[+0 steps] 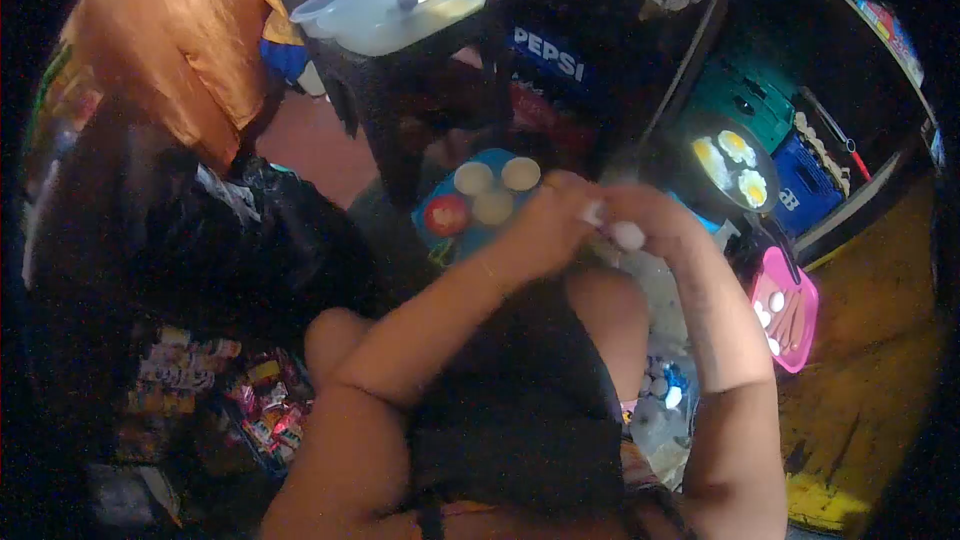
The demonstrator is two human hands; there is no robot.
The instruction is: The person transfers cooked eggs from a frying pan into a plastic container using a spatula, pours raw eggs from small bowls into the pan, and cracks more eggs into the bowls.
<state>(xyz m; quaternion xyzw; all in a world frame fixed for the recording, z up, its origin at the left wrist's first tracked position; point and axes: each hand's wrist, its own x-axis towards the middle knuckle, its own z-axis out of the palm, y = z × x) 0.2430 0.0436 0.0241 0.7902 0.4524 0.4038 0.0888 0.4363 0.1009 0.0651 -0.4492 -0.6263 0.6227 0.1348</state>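
Note:
My left hand and my right hand meet in front of me, fingers closed. Between them shows a small whitish piece, at the fingers of my left hand. Under the fingers of my right hand is a rounded whitish thing; blur hides its kind. Just left of the hands, a blue tray holds pale round cups and a red round one.
A clear plastic tub stands on a dark stool. At right are a pan with fried eggs and a pink tray bearing white rounded items and brown sticks. A black bag and small packets lie left.

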